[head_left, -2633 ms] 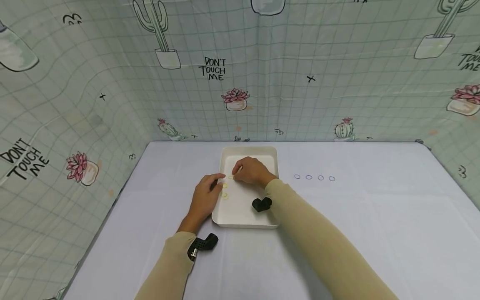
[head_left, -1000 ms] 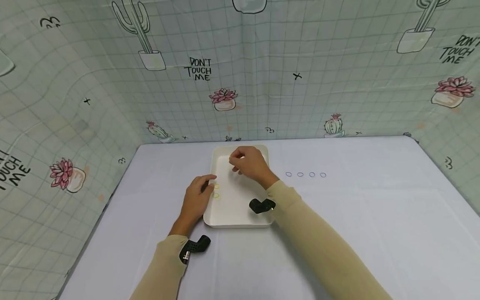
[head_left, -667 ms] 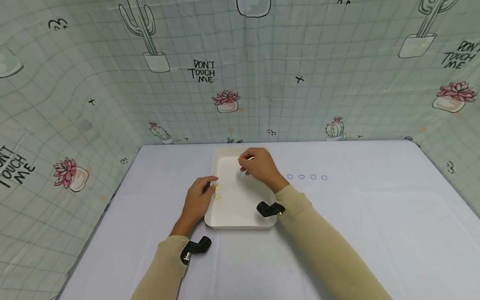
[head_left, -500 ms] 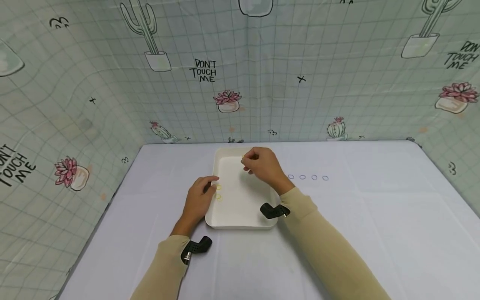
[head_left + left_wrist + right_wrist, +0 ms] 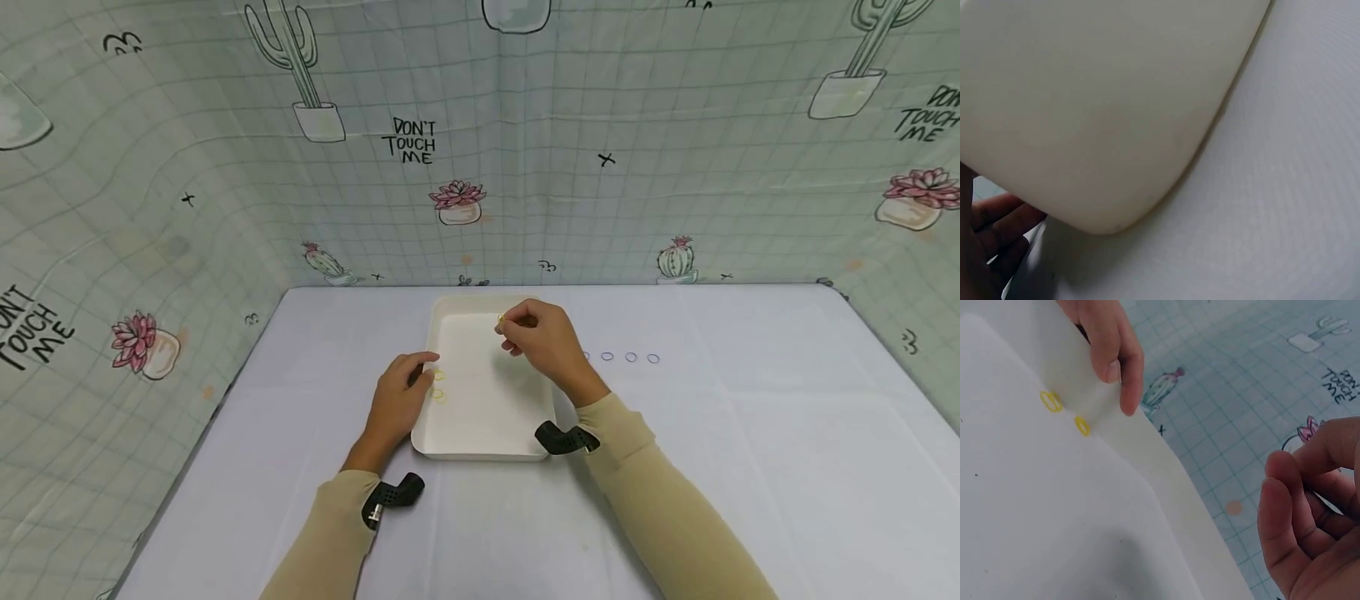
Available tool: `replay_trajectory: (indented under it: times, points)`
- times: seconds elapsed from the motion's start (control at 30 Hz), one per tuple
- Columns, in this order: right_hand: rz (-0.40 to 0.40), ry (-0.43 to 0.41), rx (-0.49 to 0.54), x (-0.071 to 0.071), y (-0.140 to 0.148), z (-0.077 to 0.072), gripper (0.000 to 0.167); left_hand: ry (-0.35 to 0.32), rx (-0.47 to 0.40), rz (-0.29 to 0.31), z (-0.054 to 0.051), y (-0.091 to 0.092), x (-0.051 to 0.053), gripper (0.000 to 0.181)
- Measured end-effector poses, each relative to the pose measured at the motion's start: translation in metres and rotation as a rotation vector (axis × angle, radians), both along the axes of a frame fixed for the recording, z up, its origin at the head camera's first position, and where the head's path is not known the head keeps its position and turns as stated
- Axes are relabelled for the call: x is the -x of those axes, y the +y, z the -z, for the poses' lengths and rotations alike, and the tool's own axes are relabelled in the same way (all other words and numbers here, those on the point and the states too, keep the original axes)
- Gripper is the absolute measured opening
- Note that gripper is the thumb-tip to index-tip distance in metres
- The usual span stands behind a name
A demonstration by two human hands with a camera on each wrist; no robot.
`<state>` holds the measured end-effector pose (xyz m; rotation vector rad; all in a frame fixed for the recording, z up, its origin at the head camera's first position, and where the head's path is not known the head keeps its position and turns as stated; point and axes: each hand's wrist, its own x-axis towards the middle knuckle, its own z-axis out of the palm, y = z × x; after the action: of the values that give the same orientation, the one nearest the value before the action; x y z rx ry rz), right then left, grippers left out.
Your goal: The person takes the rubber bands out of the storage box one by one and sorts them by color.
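A white tray (image 5: 487,417) lies on the table, two small yellow rings (image 5: 438,376) (image 5: 1082,425) near its left wall. My left hand (image 5: 397,400) rests at the tray's left edge, fingers loosely bent; in the left wrist view its fingers (image 5: 1007,222) show beside the tray (image 5: 1097,112). Above the tray's upper right part, my right hand (image 5: 546,342) pinches a small yellow ring (image 5: 501,319) between thumb and fingertips. That ring cannot be made out in the right wrist view, where the thumb and finger of the right hand (image 5: 1316,506) meet.
Several thin blue-violet rings (image 5: 631,357) lie in a row on the white tablecloth (image 5: 750,433) right of the tray. The right forearm partly hides the nearest one. A patterned cloth (image 5: 525,167) hangs behind and at the sides.
My right hand has lifted the ring from beside the tray's left wall and moved right across the tray with it. The left hand has stayed at the tray's edge.
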<state>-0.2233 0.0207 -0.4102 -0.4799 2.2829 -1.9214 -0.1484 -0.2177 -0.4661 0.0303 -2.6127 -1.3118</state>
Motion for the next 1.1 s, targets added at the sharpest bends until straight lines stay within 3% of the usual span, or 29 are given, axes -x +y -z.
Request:
replay_trajectory:
  times: [0.3, 0.57, 1.1]
  points:
    - [-0.013, -0.039, 0.031, -0.005, 0.016, 0.007, 0.016, -0.010, -0.001, -0.001, 0.001, -0.001, -0.001, 0.028]
    - [-0.046, -0.074, -0.004, -0.006, 0.029, 0.010, 0.020, 0.005, -0.009, 0.005, -0.001, -0.002, -0.001, 0.027]
    - [-0.006, -0.120, -0.024, -0.011, 0.059, 0.017, 0.025, 0.003, -0.001, 0.005, -0.001, -0.001, 0.000, 0.028]
